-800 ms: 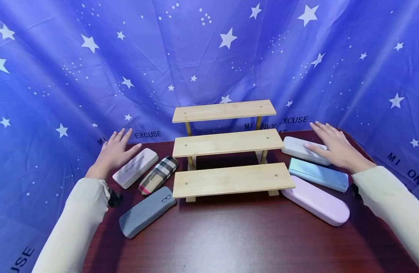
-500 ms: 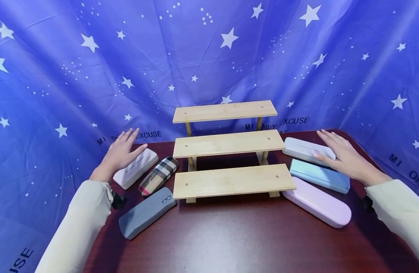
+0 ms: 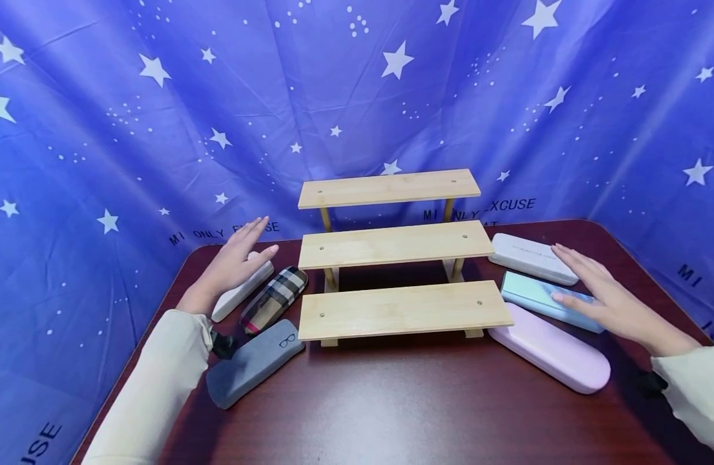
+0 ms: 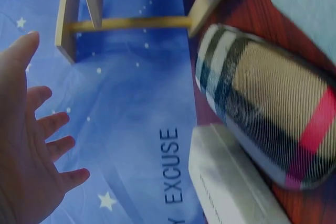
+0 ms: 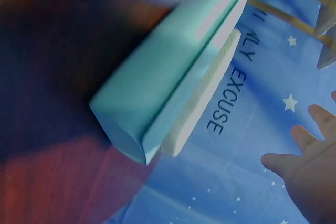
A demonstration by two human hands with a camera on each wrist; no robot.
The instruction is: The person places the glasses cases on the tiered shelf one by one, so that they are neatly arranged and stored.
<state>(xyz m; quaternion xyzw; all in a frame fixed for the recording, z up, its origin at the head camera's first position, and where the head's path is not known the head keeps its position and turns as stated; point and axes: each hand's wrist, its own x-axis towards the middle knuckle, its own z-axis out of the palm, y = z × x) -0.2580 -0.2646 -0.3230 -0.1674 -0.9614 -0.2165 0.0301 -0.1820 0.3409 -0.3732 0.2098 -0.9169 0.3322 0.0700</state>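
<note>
Pale case [image 3: 242, 292] and blue case [image 3: 528, 292] lie near left hand [image 3: 234, 263] and right hand [image 3: 608, 298]

The pale case rests on the bench [image 3: 357, 400], partly hidden by the left hand in the head view. On the other side, the blue case is partly covered by the right hand's thumb. Both wrist views show the hands apart from the cases. Each hand's grip is wide, its fingers reaching outward and its thumb held away.

Just beside the pale case is a plaid case [image 3: 275, 299] with a red stripe; nearer the person lies a grey case [image 3: 253, 363] marked with a pair of glasses. Behind the blue case sits a white case [image 3: 528, 258], and in front of it a pink case [image 3: 554, 349], its inner end partly hidden by the stand's lowest plank.

Between the two groups, a wooden stand [image 3: 394, 245] rises in three steps. Cream sleeves cover both forearms, the left sleeve [image 3: 159, 381] crossing the bench's edge. A blue curtain [image 3: 345, 84] with white stars hangs behind.
</note>
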